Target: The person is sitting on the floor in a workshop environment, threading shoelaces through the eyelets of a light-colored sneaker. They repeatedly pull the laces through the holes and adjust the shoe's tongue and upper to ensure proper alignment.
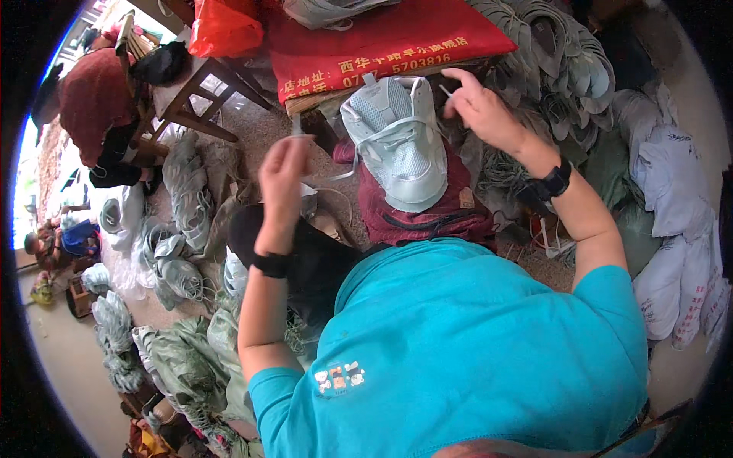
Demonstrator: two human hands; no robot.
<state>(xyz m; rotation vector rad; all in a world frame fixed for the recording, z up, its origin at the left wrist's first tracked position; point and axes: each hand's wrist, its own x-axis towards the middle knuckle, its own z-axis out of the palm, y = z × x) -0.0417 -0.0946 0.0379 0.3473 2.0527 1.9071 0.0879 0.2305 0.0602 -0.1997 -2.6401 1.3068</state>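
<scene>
A pale grey-green shoe upper (402, 168) with a mesh front lies in front of me on dark red cloth (382, 225), toe toward me. A thin pale shoelace (393, 128) crosses its tongue, and a loose stretch trails off to the left. My right hand (482, 113) is raised just right of the upper's collar, fingers curled; a short white end, which looks like the lace tip, pokes out from them. Left of the upper my left hand (282, 179) is lifted and smeared by motion. Whether it grips the lace does not show.
A low table (328, 101) under a red printed cloth stands ahead, with a red plastic bag (224, 29) beside it. Bundled uppers (546, 57) pile up at the far right; white sacks (676, 183) stand below them. More bundles (187, 191) and a wooden stool (202, 99) are at left.
</scene>
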